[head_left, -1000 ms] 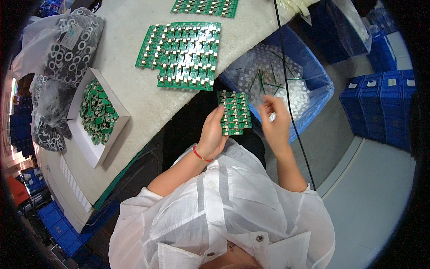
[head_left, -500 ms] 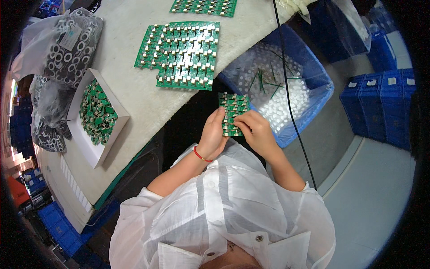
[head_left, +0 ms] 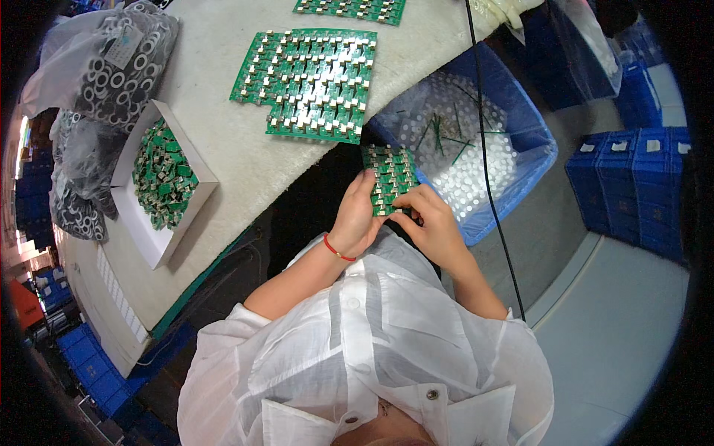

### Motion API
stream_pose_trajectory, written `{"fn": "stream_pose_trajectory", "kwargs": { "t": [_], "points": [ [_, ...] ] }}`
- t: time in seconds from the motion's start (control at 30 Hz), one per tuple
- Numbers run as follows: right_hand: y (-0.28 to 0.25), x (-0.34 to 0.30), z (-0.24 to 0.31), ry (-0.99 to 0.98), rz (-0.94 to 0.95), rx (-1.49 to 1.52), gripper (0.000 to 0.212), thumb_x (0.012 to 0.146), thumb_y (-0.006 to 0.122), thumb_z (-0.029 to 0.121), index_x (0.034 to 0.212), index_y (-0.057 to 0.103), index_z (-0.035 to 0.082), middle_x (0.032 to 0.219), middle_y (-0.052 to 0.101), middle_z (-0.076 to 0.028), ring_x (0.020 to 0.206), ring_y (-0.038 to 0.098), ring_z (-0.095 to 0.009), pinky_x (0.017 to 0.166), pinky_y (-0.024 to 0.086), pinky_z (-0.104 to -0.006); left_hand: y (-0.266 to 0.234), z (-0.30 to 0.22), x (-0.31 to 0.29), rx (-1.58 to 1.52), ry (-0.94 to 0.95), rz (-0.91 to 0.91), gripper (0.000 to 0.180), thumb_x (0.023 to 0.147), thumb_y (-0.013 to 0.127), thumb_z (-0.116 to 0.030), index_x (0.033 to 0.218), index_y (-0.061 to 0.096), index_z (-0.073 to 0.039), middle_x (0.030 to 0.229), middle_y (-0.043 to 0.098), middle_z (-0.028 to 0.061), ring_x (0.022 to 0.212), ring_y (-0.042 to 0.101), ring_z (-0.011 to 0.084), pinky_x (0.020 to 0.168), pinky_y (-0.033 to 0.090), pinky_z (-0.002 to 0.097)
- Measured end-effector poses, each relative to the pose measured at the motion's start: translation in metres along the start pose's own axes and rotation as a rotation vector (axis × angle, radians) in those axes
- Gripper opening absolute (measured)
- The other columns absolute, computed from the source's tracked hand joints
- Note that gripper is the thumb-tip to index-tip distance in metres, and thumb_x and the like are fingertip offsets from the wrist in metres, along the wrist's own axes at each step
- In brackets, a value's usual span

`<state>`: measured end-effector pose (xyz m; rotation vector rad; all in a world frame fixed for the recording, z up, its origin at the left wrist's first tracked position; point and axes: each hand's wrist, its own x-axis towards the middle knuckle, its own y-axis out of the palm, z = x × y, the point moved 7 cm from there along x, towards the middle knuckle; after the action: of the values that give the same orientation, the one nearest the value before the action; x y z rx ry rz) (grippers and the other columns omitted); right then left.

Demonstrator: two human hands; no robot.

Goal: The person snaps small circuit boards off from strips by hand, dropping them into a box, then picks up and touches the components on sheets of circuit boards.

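Observation:
In front of my body, my left hand [head_left: 355, 215] grips a small green circuit board panel [head_left: 390, 172] by its left edge, thumb on top. Rows of small silver connectors cover the panel. My right hand [head_left: 434, 224] is closed at the panel's lower right corner, thumb and fingers bent against the edge. Whether a loose piece sits between those fingertips is too small to tell. On the table beyond lies a larger green circuit board panel [head_left: 318, 83] with the same silver parts. Left of it stands a white open box [head_left: 195, 195] holding a heap of small separate circuit boards [head_left: 165, 178].
A blue bin [head_left: 537, 126] lined with plastic, holding white round pieces and thin green strips, stands right of my hands. A black cable [head_left: 487, 163] hangs across it. Bags of ring-shaped parts [head_left: 119, 74] lie on the table's left. Blue crates [head_left: 632, 178] stand far right.
My right hand has moved down the small panel from its right side to its lower corner. The panel has tilted slightly, still in my left hand. The whole view has shifted a little.

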<state>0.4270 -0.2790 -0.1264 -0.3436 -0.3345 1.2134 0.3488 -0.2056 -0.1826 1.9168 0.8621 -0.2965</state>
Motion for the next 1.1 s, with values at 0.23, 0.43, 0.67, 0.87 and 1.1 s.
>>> {"fn": "stream_pose_trajectory", "kwargs": {
  "t": [0.23,0.43,0.67,0.87,1.1],
  "points": [
    [0.003,-0.003,-0.018,0.029,0.009,0.045,0.016,0.078,0.069,0.005,0.091,0.062,-0.001,0.076,0.059,-0.009,0.064,0.06,-0.017,0.057,0.047,-0.0293,-0.001,-0.004,-0.003,0.063,0.043,0.004,0.039,0.103,0.023,-0.025,0.127,0.041,0.001,0.118,0.056,0.0155,0.105,0.06,0.0248,0.09,0.051,0.0386],
    [-0.033,-0.005,-0.059,0.382,-0.401,0.447,0.017,0.081,0.065,0.0,0.098,0.064,-0.002,0.081,0.065,-0.009,0.069,0.062,-0.016,0.065,0.049,-0.0256,0.005,-0.004,-0.003,0.06,0.015,0.028,0.036,0.104,0.025,-0.025,0.125,0.044,-0.002,0.114,0.058,0.013,0.099,0.062,0.0213,0.084,0.053,0.035],
    [-0.016,0.005,-0.011,0.03,-0.158,-0.024,0.021,0.075,0.069,0.003,0.096,0.065,0.002,0.091,0.061,-0.012,0.089,0.058,-0.026,0.077,0.045,-0.0349,-0.001,0.002,0.0,0.069,0.045,0.051,0.036,0.103,0.028,-0.024,0.127,0.045,-0.002,0.118,0.057,0.011,0.103,0.06,0.0201,0.089,0.05,0.0339],
    [0.011,0.001,-0.006,0.082,-0.011,0.054,0.015,0.073,0.071,0.003,0.086,0.065,0.0,0.079,0.061,-0.01,0.075,0.059,-0.02,0.068,0.047,-0.0298,-0.004,0.004,0.004,0.09,0.045,0.08,0.035,0.103,0.029,-0.024,0.127,0.044,-0.002,0.117,0.057,0.0104,0.102,0.06,0.0188,0.087,0.05,0.0323],
    [-0.011,-0.003,-0.053,0.455,-0.2,0.605,0.008,0.079,0.07,0.002,0.086,0.067,0.001,0.084,0.065,-0.001,0.069,0.057,-0.007,0.061,0.045,-0.0208,0.007,-0.002,0.003,0.068,0.069,0.142,0.037,0.103,0.026,-0.022,0.129,0.041,0.0,0.12,0.056,0.0128,0.105,0.059,0.0199,0.091,0.049,0.034]
  ]
}}
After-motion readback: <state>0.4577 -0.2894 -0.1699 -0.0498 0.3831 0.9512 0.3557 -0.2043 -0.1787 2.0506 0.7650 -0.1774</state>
